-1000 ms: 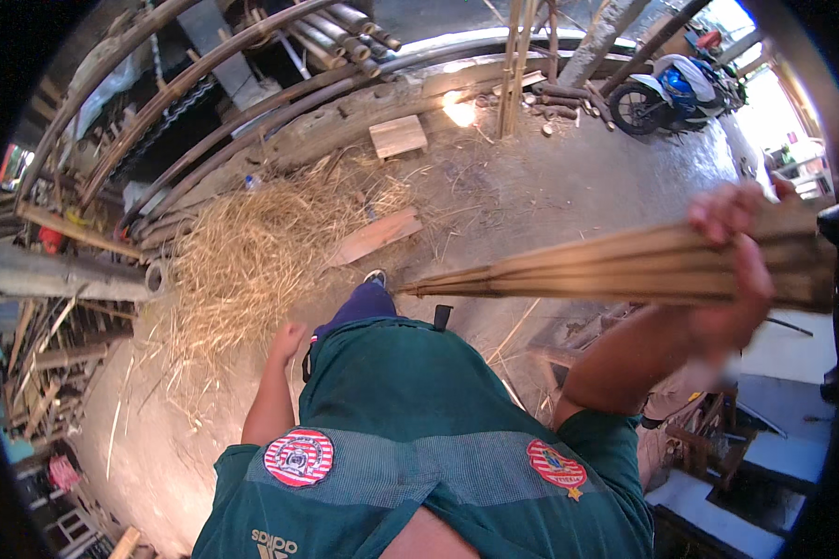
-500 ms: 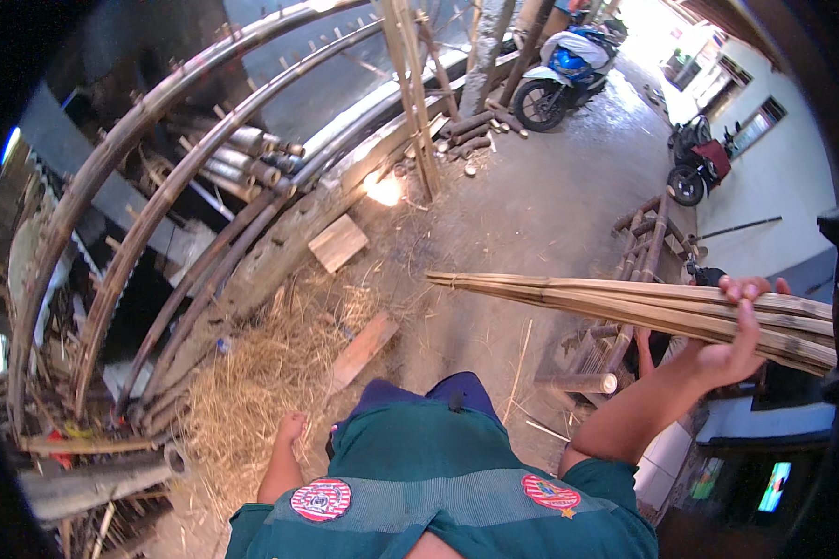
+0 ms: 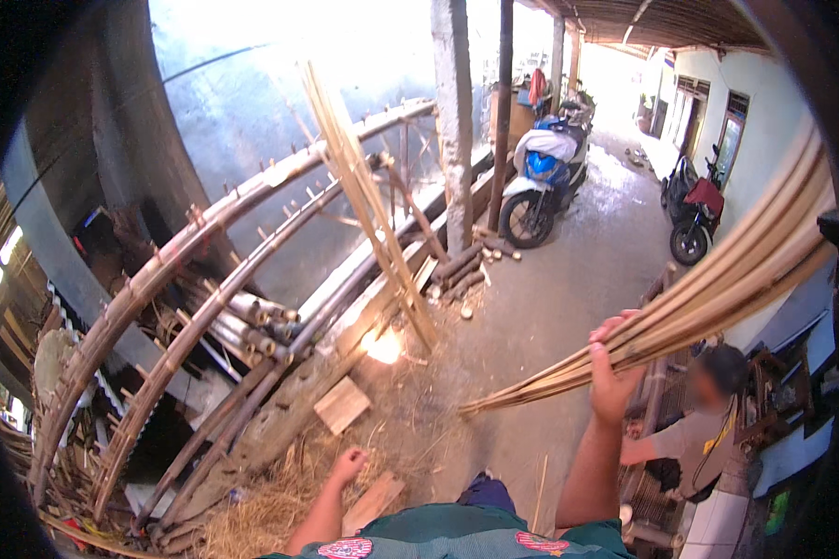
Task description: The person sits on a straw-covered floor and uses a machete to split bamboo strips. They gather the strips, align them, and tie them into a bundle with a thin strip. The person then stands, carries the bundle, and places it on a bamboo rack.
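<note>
The left hand [image 3: 348, 463] hangs low over the straw [image 3: 270, 508], its fingers curled on nothing. The right hand [image 3: 613, 368] is raised, fingers wrapped round a bundle of bamboo strips [image 3: 708, 298] that slants up to the right. The step in hand looks like carrying the bundle; next it needs a steady swing clear of the seated person [image 3: 694, 419]. Open concrete floor [image 3: 569, 307] lies ahead, narrowed by bamboo poles [image 3: 214, 307] left and a parked scooter [image 3: 541, 177] beyond.
</note>
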`<state>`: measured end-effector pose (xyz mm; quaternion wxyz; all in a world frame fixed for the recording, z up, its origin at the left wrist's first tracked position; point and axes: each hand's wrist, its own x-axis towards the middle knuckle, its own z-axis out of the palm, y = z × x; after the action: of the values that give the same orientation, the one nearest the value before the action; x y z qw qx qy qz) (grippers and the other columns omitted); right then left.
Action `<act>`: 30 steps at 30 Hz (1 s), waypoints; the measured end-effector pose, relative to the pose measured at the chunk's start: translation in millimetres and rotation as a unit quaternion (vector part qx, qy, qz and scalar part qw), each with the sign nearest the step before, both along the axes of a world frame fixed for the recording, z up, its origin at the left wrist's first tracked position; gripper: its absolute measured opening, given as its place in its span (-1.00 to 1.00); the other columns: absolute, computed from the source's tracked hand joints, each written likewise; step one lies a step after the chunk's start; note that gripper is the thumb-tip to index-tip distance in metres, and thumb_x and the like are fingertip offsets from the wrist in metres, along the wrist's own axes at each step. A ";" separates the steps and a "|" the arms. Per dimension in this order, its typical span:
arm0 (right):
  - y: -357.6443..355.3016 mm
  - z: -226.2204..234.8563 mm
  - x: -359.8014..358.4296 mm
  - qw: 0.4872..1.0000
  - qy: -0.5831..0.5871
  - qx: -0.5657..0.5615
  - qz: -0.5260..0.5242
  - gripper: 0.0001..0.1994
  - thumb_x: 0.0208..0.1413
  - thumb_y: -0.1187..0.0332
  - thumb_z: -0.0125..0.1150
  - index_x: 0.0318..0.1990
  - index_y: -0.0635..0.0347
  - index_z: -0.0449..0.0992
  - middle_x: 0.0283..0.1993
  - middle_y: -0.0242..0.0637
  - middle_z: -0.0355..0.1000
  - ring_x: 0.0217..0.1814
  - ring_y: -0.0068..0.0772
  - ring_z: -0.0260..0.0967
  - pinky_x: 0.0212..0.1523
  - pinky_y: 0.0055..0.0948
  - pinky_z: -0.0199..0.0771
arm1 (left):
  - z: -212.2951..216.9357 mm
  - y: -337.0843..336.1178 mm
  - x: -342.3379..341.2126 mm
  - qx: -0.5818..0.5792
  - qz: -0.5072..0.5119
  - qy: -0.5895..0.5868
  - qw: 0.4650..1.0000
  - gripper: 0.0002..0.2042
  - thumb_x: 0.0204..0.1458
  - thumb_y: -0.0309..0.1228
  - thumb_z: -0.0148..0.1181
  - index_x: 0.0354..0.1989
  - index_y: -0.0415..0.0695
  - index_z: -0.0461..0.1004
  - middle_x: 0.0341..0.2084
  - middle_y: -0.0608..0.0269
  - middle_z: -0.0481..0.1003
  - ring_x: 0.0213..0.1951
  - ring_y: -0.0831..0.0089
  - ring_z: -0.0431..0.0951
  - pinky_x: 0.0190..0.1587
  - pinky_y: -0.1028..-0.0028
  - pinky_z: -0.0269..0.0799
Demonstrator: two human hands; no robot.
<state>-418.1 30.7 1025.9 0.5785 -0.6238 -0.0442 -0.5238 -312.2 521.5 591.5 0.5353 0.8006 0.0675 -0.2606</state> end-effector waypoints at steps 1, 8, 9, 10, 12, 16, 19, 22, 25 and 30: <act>-12.9 -1.0 14.5 1.000 0.002 0.014 0.017 -0.46 0.04 0.71 0.07 0.22 0.27 0.18 -0.12 -0.27 0.37 -0.09 -0.49 0.35 0.02 -0.42 0.44 | 6.6 -35.7 0.9 -0.010 -0.038 -0.021 0.999 -0.73 0.21 -0.22 0.24 -0.08 -0.15 0.56 -0.32 0.25 0.61 -0.39 0.50 0.57 -0.29 0.40 0.51; -97.3 23.4 125.5 0.981 0.053 -0.106 0.153 -0.42 0.00 0.55 0.25 0.22 0.30 0.23 -0.20 -0.39 0.38 -0.13 -0.55 0.40 -0.01 -0.45 0.44 | 145.7 -267.1 37.1 -0.048 -0.227 -0.244 0.942 -0.65 0.16 -0.19 0.30 -0.03 -0.21 0.56 -0.27 0.13 0.61 -0.19 0.37 0.61 -0.13 0.36 0.54; -104.7 27.0 139.5 0.966 0.059 -0.106 0.229 -0.41 -0.01 0.54 0.27 0.22 0.30 0.22 -0.19 -0.38 0.38 -0.13 -0.54 0.40 0.00 -0.43 0.45 | 177.4 -295.9 46.3 -0.070 -0.223 -0.275 0.933 -0.60 0.13 -0.18 0.33 0.02 -0.19 0.53 -0.16 0.09 0.58 -0.10 0.32 0.59 -0.06 0.32 0.52; -108.3 29.3 151.9 0.949 0.052 -0.106 0.292 -0.40 -0.02 0.54 0.29 0.22 0.30 0.22 -0.18 -0.37 0.38 -0.12 -0.53 0.41 0.01 -0.41 0.46 | 209.6 -322.2 56.7 -0.099 -0.217 -0.319 0.917 -0.55 0.10 -0.17 0.36 0.07 -0.17 0.50 -0.05 0.05 0.54 0.00 0.28 0.56 0.01 0.29 0.51; -111.5 32.8 168.2 0.898 0.050 -0.069 0.431 -0.37 -0.03 0.52 0.33 0.23 0.32 0.21 -0.18 -0.35 0.39 -0.14 -0.50 0.42 0.02 -0.37 0.48 | 270.7 -369.1 79.8 -0.124 -0.212 -0.436 0.866 -0.30 0.01 -0.10 0.45 0.27 -0.14 0.31 0.18 0.02 0.37 0.22 0.18 0.40 0.19 0.20 0.38; -115.4 42.3 185.3 0.794 0.052 -0.035 0.605 -0.38 -0.09 0.42 0.42 0.16 0.34 0.32 -0.20 -0.30 0.44 -0.14 -0.43 0.46 -0.06 -0.39 0.51 | 345.8 -440.3 109.3 -0.239 -0.214 -0.498 0.805 0.04 -0.16 -0.07 0.58 0.42 -0.14 0.00 0.31 0.03 0.20 0.37 0.13 0.19 0.34 0.14 0.17; -123.0 46.6 199.6 0.838 0.037 -0.092 0.537 -0.39 -0.07 0.34 0.41 0.16 0.31 0.34 -0.09 -0.16 0.49 -0.04 -0.33 0.49 0.02 -0.31 0.51 | 362.4 -468.3 127.9 -0.274 -0.233 -0.361 0.861 -0.33 -0.10 -0.21 0.57 0.14 -0.18 0.36 -0.03 0.20 0.50 0.02 0.39 0.50 0.05 0.34 0.44; -129.5 33.2 211.3 0.931 0.094 -0.062 0.348 -0.25 0.06 0.16 0.43 0.31 0.26 0.16 0.07 -0.04 0.47 0.11 -0.26 0.47 0.20 -0.25 0.39 | 364.8 -486.1 150.6 -0.315 -0.164 -0.391 0.849 -0.64 -0.02 -0.35 0.51 -0.12 -0.18 0.52 -0.35 0.39 0.57 -0.28 0.61 0.53 -0.18 0.49 0.49; -128.2 4.8 219.2 0.974 0.070 -0.024 0.214 -0.05 0.10 -0.11 0.42 0.42 0.16 -0.04 0.17 -0.11 0.38 0.21 -0.30 0.37 0.31 -0.23 0.25 | 365.3 -504.0 172.8 -0.354 -0.084 -0.395 0.844 -0.66 0.02 -0.38 0.47 -0.08 -0.19 0.51 -0.30 0.36 0.58 -0.23 0.61 0.53 -0.14 0.49 0.49; -124.7 -1.8 242.2 0.994 0.086 -0.047 0.037 -0.07 0.09 -0.25 0.33 0.40 0.20 0.09 0.16 -0.11 0.35 0.13 -0.30 0.36 0.14 -0.27 0.39 | 370.8 -518.5 196.8 -0.350 -0.072 -0.424 0.832 -0.66 0.02 -0.34 0.46 -0.10 -0.21 0.53 -0.31 0.31 0.61 -0.27 0.54 0.56 -0.16 0.46 0.50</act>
<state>-175.9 -94.0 1024.1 0.5688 -0.6911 -0.0418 -0.4439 -115.4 3.0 962.3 0.7358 0.5940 -0.3196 0.0605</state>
